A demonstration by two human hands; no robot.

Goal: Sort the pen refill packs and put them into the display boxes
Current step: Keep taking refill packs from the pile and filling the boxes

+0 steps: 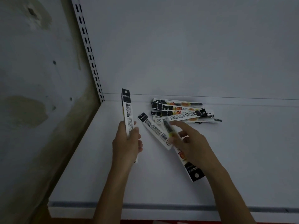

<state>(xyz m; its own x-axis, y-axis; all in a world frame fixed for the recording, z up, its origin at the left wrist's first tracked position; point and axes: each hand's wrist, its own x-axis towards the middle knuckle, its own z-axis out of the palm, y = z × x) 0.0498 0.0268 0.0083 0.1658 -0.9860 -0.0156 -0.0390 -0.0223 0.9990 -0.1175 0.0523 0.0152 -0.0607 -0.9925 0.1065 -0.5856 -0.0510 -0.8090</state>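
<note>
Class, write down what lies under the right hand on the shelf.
One refill pack runs under the right hand: its black header end pokes out near the wrist. The hand hides its middle.

Loose pack (155, 131), black header: "M&G".
Tilted pack (193, 171) in my right grip (192, 143), black header: "M&G", upside down to me.
Upright pack (127, 110) in my left grip (127, 143): print too small to read.
</note>
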